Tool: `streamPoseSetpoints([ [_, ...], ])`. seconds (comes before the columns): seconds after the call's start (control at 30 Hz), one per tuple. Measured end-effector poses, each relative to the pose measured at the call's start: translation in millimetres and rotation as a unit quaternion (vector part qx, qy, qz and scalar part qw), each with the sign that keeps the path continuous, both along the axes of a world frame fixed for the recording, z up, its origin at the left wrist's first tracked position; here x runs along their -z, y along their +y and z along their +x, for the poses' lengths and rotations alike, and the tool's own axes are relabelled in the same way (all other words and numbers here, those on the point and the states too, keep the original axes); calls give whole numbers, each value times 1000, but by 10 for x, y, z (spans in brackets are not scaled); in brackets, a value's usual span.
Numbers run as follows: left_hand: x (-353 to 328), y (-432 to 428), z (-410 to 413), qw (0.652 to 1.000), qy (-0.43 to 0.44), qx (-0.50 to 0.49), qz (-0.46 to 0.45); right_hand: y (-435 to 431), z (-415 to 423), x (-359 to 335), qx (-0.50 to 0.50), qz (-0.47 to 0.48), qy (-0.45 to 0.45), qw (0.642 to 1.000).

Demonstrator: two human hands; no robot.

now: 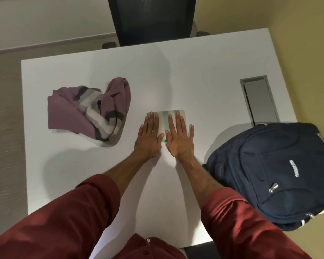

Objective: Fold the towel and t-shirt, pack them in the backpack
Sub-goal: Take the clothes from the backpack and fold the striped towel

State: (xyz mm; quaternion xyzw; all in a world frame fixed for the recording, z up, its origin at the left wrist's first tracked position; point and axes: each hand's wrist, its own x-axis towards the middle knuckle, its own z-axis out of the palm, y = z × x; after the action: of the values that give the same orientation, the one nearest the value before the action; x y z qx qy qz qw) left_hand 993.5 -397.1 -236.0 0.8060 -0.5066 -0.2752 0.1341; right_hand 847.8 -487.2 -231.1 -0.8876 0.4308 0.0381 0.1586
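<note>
Progress, approx. a third done. The towel, pale w/ green stripes, looks already folded down to a small neat rectangle and lies mid-tabletop, just in front of the person. The t-shirt, purple w/ grey and dark striping, is a crumpled heap at the left of the tabletop, well apart from the towel, not yet folded. The navy backpack lies at the right near edge, partly overhanging; nothing is packed as far as can be seen, and whether its main zip is open can't be told from this angle.

Left to do, by judgement: fold the t-shirt, open the backpack if needed, put both items in.

Pose: both arms reach fwd from rolled red sleeves. The left hand and the right hand lie palm-down side by side on the towel, fingers straight and slightly spread, thumbs nearly touching. Neither grips anything; they press flat, prob. smoothing the last fold. Fingertips reach almost to the towel's far edge, and the heels of the hands rest on the tabletop itself.
</note>
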Motion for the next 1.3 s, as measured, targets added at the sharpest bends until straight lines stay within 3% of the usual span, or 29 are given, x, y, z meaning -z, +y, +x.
streamPoseSetpoints([
  [0.33, -5, -701, -130, 1000, 22, 9, 20, -683, -147, -52, 2, 26, 20, 999],
  [0.7, -35, -811, -87, 995, 77, 50, 32, -889, -235, -80, -22, 50, 27, 998],
  [1.07, -17, -743, -11, 996, 6, 83, 24, -880, -243, -90, -33, 10, 30, 999],
  [1.3, -117, -256, 79, 993, -14, 109, -35, -539, -130, -258, 44, -39, -49, 997],
])
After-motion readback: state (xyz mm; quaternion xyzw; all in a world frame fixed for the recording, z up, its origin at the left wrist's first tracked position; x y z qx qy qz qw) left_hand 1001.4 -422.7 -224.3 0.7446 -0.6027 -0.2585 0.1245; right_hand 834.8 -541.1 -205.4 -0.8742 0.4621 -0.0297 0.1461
